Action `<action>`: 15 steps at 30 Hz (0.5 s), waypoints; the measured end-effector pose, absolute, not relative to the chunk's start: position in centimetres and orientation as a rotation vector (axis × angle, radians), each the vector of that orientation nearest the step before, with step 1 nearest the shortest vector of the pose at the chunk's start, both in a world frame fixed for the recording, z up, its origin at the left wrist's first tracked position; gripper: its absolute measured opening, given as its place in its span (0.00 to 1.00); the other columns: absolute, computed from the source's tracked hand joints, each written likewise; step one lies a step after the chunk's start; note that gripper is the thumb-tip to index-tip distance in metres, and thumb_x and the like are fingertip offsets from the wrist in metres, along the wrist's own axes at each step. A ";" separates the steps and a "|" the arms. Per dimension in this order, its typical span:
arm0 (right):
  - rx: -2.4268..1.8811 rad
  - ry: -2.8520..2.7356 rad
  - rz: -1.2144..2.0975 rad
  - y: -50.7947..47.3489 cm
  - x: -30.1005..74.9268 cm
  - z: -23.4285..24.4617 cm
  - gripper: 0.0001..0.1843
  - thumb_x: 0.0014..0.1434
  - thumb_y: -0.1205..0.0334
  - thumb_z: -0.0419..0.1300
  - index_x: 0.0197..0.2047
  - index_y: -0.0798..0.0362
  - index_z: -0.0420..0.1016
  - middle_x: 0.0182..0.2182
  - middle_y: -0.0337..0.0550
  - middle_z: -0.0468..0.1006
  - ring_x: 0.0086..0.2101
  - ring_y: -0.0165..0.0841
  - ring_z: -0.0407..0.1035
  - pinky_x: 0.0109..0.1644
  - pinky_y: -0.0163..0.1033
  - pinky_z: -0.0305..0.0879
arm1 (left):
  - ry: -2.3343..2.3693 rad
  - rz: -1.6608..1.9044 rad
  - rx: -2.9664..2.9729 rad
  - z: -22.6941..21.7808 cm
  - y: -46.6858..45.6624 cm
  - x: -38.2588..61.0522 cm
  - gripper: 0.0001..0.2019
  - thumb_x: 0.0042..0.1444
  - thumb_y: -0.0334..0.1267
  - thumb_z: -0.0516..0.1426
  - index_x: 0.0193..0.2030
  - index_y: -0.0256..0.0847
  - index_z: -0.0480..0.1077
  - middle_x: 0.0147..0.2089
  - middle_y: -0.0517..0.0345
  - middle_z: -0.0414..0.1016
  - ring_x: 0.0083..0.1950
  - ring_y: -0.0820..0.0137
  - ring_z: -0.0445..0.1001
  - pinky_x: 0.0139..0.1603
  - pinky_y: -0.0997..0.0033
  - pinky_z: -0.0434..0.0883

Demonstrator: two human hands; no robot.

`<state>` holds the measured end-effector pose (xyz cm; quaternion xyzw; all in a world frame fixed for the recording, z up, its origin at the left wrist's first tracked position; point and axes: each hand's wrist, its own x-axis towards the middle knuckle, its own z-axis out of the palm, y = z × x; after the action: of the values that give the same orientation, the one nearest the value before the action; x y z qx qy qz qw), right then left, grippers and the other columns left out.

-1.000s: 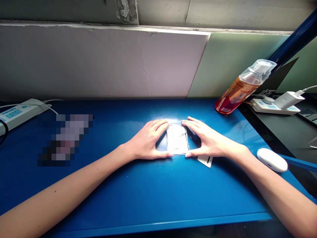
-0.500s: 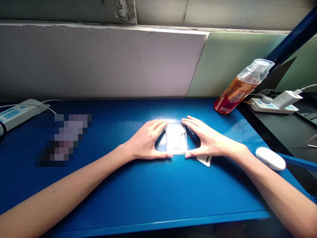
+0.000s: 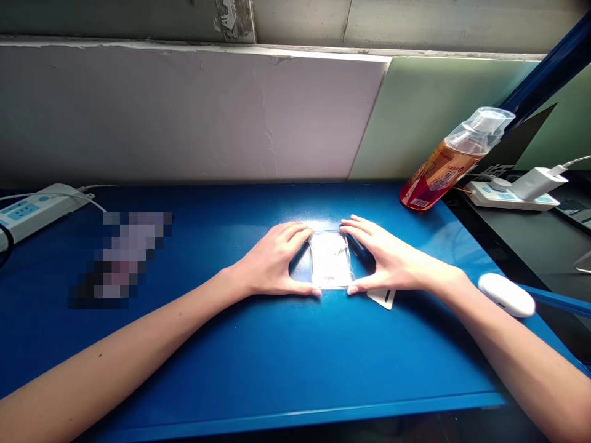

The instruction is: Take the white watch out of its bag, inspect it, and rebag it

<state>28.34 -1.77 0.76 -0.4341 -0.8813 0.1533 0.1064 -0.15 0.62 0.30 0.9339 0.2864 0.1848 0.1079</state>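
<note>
A small, flat, clear plastic packet [image 3: 331, 261] with a bright white face lies between my hands on the blue table, glare washing out its details. My left hand [image 3: 280, 261] grips its left corners, the fingers at the far edge and the thumb at the near edge. On the other side, my right hand [image 3: 379, 255] holds the right corners in the same way. Each palm stays apart from the packet, leaving a gap. Partly under my right hand, a white card with a dark slot [image 3: 382, 299] pokes out.
A bottle of reddish drink with a clear cup-like cap [image 3: 446, 166] leans at the back right. Beside my right forearm sits a white rounded case [image 3: 506, 295]. Power strips [image 3: 34, 209] lie left and right. A pixelated object [image 3: 124, 258] is at left. The blue table [image 3: 286, 363] meets a wall.
My right hand has shifted very slightly to the right. Both hands keep the same hold at the packet's corners, and the view has moved a touch.
</note>
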 end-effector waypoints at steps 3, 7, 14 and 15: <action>-1.288 -2.612 0.437 -1.8 28.4 0.8 0.64 0.44 0.27 0.66 0.71 0.62 0.56 0.70 0.67 0.56 0.70 0.60 0.46 0.68 0.65 0.56 | 0.835 0.546 2.751 0.3 0.6 -0.2 0.52 0.45 0.72 0.61 0.65 0.32 0.63 0.65 0.31 0.66 0.65 0.42 0.65 0.65 0.43 0.65; -1.298 -2.636 0.406 -1.7 28.4 0.9 0.64 0.44 0.26 0.65 0.71 0.64 0.56 0.69 0.68 0.57 0.70 0.60 0.46 0.69 0.64 0.56 | 0.835 0.549 2.759 0.3 0.6 -0.2 0.52 0.45 0.72 0.62 0.66 0.31 0.62 0.65 0.31 0.66 0.66 0.42 0.65 0.65 0.43 0.65; -1.296 -2.631 0.394 -1.7 28.3 1.1 0.67 0.42 0.26 0.66 0.72 0.65 0.54 0.70 0.67 0.57 0.71 0.59 0.43 0.70 0.63 0.54 | 0.846 0.554 2.759 0.2 0.6 -0.2 0.52 0.44 0.71 0.62 0.65 0.29 0.63 0.65 0.30 0.66 0.66 0.42 0.65 0.66 0.43 0.65; -1.304 -2.633 0.393 -1.7 28.3 1.1 0.68 0.42 0.26 0.66 0.72 0.66 0.53 0.70 0.67 0.56 0.71 0.59 0.43 0.70 0.63 0.54 | 0.848 0.553 2.760 0.2 0.6 -0.2 0.53 0.44 0.71 0.62 0.65 0.29 0.63 0.65 0.30 0.66 0.66 0.42 0.65 0.66 0.44 0.65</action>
<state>28.28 -1.74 1.12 -0.4381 -0.8848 0.1319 0.0884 -0.23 0.58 0.19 0.9341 0.2870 0.1870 0.1008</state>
